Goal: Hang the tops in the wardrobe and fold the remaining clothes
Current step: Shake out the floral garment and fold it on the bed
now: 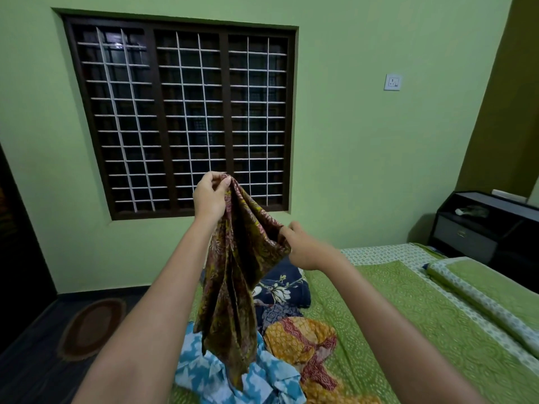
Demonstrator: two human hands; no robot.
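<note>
Left hand (210, 196) and right hand (303, 249) pinch the brown printed garment (233, 281) above the bed (408, 316); thin pinches risk dropping it

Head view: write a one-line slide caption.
Both hands, left and right, lift a brown patterned garment above clothes piled on the green bed.

Brown-yellow print garment (233, 275) hangs bunched above the bed (408, 316); blue-white (210, 374), orange-red (303, 339), navy floral (283, 284) clothes lie crumpled below.
</note>
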